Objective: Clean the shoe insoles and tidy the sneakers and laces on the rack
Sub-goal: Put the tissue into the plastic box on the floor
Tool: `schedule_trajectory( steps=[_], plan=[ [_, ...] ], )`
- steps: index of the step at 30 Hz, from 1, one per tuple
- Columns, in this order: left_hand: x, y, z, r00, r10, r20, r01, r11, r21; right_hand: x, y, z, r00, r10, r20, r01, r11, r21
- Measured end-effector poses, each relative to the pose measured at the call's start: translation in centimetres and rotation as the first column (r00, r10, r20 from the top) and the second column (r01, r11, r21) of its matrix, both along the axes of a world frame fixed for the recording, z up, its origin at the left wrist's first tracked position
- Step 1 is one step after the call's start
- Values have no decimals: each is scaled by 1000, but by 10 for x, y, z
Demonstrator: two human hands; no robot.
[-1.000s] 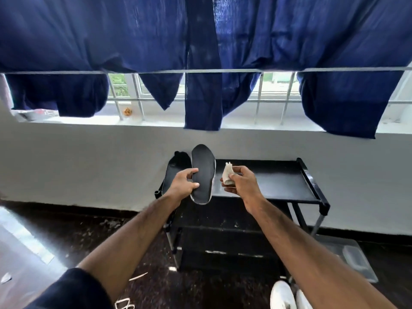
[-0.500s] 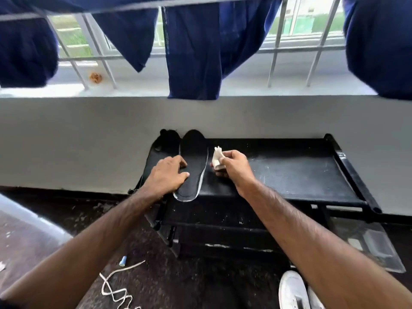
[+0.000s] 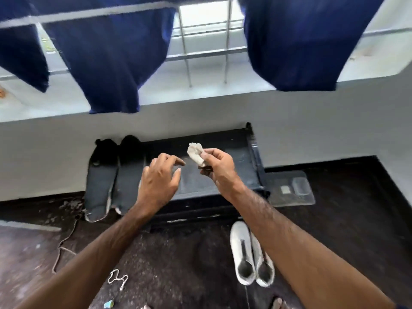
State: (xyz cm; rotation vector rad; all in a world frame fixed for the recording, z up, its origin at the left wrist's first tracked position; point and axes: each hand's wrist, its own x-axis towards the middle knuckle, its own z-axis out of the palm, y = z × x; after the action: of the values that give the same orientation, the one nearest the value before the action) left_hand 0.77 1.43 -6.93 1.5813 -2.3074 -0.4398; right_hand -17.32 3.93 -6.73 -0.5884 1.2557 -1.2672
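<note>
Standing against the wall, the black metal shoe rack (image 3: 234, 152) is carrying two dark foam insoles (image 3: 116, 177) at its left end; the left hand (image 3: 159, 181) is hovering, grip wide, while the right hand (image 3: 219, 167) is pinching a crumpled white cloth (image 3: 196, 153).

The two insoles (image 3: 116, 175) have a matt, dark cloth-like top with pale foam showing along the edges. The rack (image 3: 254, 161) looks like black plastic, faintly glossy on its rim and dusty on the shelf. The wad (image 3: 196, 153) is crumpled off-white cloth or paper. The white sneakers (image 3: 249, 253) look smooth and matt. The floor (image 3: 178, 253) is dark, rough and speckled. The curtains (image 3: 107, 52) are soft navy cloth; the window bars (image 3: 185, 41) look like dull grey metal.
</note>
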Motion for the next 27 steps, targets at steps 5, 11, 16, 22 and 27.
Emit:
schedule_trajectory(
  steps=[5, 11, 16, 22, 27],
  plan=[
    [-115, 60, 20, 982, -162, -98, 168, 984, 56, -119, 74, 26, 990, -138, -13, 138, 990, 36],
    [-245, 116, 23, 944, -302, -135, 321, 936, 144, -272, 155, 29, 968, -224, -113, 241, 956, 166],
    [-326, 131, -9, 933, -342, -108, 359, 895, 265, -361, 180, 5, 935, -232, -269, 296, 928, 225],
    [-397, 133, -59, 943, -306, -129, 332, 857, 395, -440, 179, -40, 901, -171, -399, 318, 886, 338],
    [-446, 115, -95, 966, -231, -117, 258, 815, 519, -494, 160, -79, 904, -65, -421, 250, 882, 400]
  ],
)
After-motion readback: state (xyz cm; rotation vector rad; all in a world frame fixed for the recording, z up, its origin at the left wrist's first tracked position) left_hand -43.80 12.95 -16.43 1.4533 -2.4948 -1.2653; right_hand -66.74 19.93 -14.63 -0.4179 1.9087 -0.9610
